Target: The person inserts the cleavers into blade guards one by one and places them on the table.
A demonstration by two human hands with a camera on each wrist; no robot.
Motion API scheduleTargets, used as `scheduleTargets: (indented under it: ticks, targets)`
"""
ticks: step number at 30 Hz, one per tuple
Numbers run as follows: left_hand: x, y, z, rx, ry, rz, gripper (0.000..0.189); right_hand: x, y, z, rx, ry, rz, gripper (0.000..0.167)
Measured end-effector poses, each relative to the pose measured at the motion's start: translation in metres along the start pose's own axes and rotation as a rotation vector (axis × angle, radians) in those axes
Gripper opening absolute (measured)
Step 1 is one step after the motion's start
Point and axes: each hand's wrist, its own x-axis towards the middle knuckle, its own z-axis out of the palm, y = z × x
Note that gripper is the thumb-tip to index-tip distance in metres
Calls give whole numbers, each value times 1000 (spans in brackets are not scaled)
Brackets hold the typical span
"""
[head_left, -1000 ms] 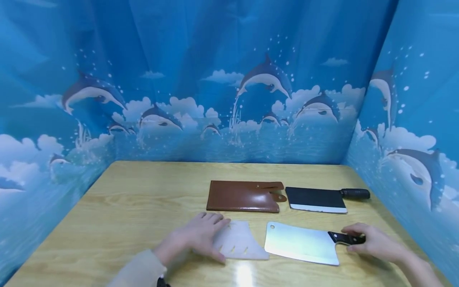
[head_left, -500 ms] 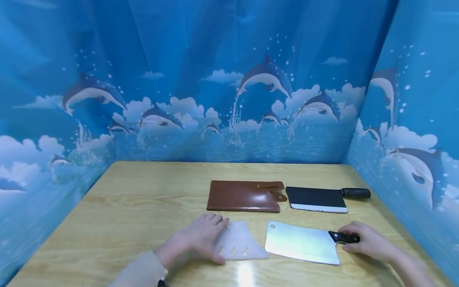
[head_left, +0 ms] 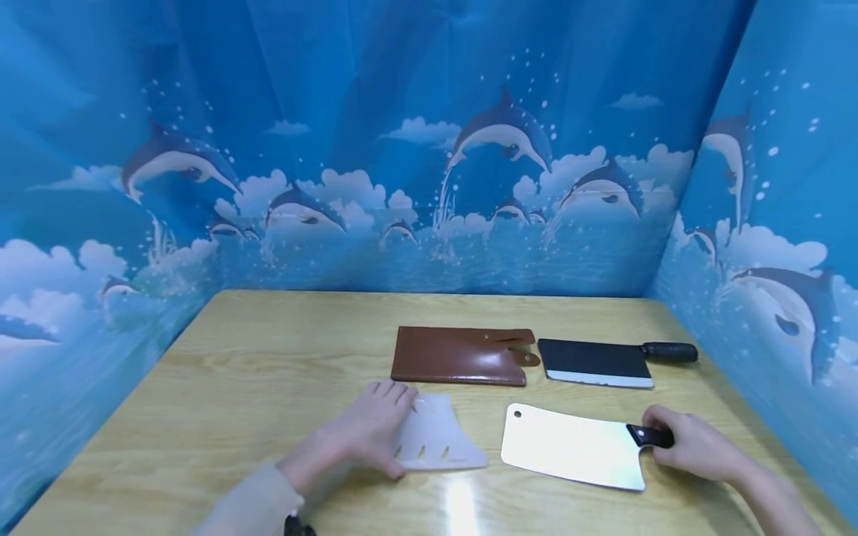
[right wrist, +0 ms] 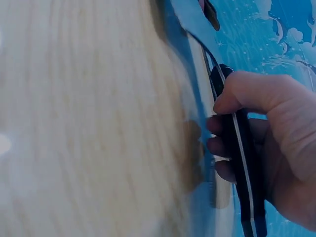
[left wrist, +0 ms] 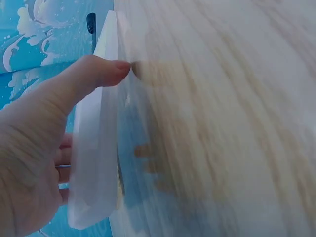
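Note:
My left hand [head_left: 372, 428] holds a translucent white blade sheath [head_left: 439, 439] with slotted holes, low on the table. In the left wrist view, the thumb lies over the near long edge of the sheath [left wrist: 91, 173] and the fingers are behind it. To the right, my right hand [head_left: 697, 443] grips the black handle of a shiny cleaver [head_left: 570, 447], its blade pointing left towards the sheath. The right wrist view shows thumb and fingers curled round the handle [right wrist: 242, 158]. A narrow gap separates blade and sheath. The palm hides the handle's end in the head view.
Behind these lie a brown leather sheath [head_left: 449, 356] with strap ends and, at its right, a dark-bladed cleaver [head_left: 590, 359] with a black handle. Blue dolphin curtains [head_left: 402, 149] surround the wooden table [head_left: 268, 372] at the back and sides.
My right hand has closed further round the cleaver handle. The white sheath has shifted slightly left in my left hand, widening the gap to the blade. The head view has tilted a little.

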Motion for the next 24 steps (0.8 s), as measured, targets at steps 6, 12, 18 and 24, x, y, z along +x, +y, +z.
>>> scheduleTargets:
  ticks: [6, 12, 18, 24]
  targets:
    - [-2, -6, -3, -53, 5, -11, 110, -2, -4, 3, -69, 37, -5, 27]
    - [-1, -11, -7, -38, 85, -2, 110, 2, -17, 0, -27, 62, 38, 39]
    - [2, -12, -9, -27, 124, -1, 109, 12, -33, -4, -7, 117, 68, 55]
    - [4, -8, -10, -15, 110, 16, 107, 17, -48, -3, -39, 203, 40, 51]
